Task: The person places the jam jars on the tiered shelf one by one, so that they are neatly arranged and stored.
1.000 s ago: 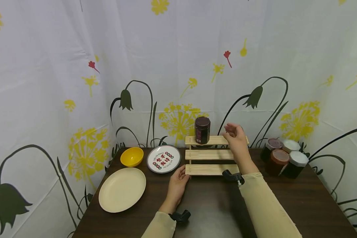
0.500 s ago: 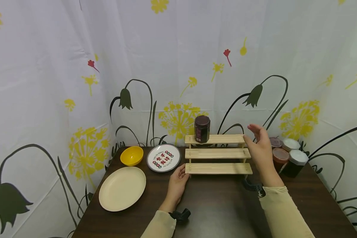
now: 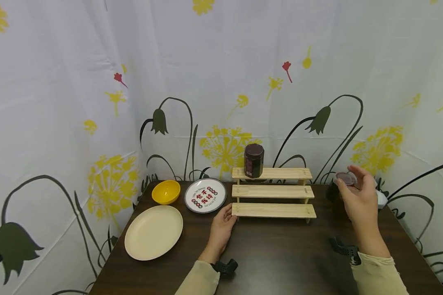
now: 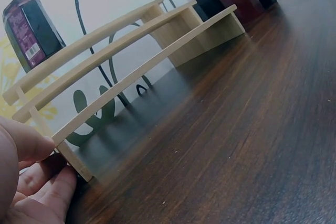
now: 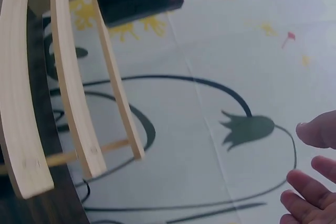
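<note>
The hands are well apart: the left hand (image 3: 220,230) holds the near left corner of the pale wooden rack (image 3: 273,210), while the right hand (image 3: 364,207), its thumb and fingers spread wide, is at a dark jar (image 3: 332,192) on the far right of the counter (image 3: 277,256), and I cannot tell whether it touches this jar. A white-lidded jar (image 3: 382,199) is partly hidden behind the right hand, and a purple-labelled jar (image 3: 254,161) stands upright near the left end of the rack's far, highest shelf.
</note>
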